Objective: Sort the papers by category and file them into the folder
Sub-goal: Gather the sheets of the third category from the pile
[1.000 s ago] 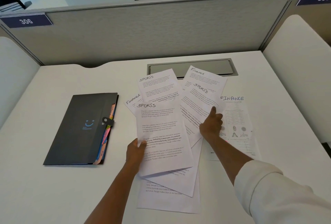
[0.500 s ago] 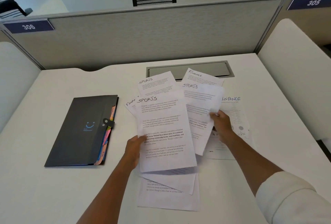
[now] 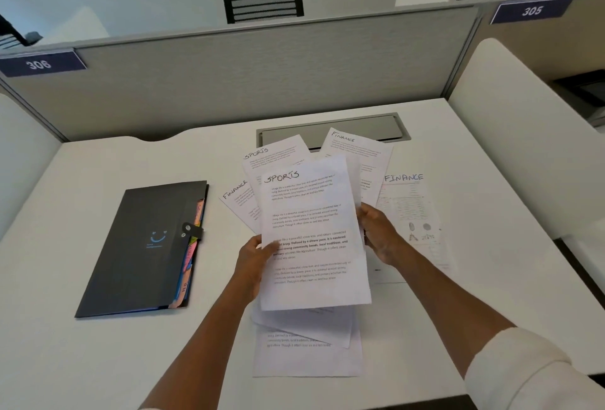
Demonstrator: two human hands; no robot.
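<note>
A sheet headed SPORTS (image 3: 311, 232) is lifted above the desk, with a second sheet tucked behind it. My left hand (image 3: 253, 255) grips its left edge and my right hand (image 3: 376, 232) grips its right edge. Under and around it lie more papers: another SPORTS sheet (image 3: 275, 154) behind, FINANCE sheets at the left (image 3: 237, 196), at the back (image 3: 357, 147) and at the right (image 3: 412, 210), and unlabelled sheets (image 3: 307, 354) near me. The dark expanding folder (image 3: 144, 246) lies closed on the left, with coloured tabs along its right edge.
The white desk (image 3: 98, 360) is fenced by a grey partition (image 3: 262, 75) at the back and white side panels. A grey cable-tray lid (image 3: 334, 129) is set into the desk behind the papers. Black chairs stand beyond the partition.
My right hand picked up the second SPORTS sheet from the right pile and brought it left behind the one in my left hand. Both hands now hold the stack together.
</note>
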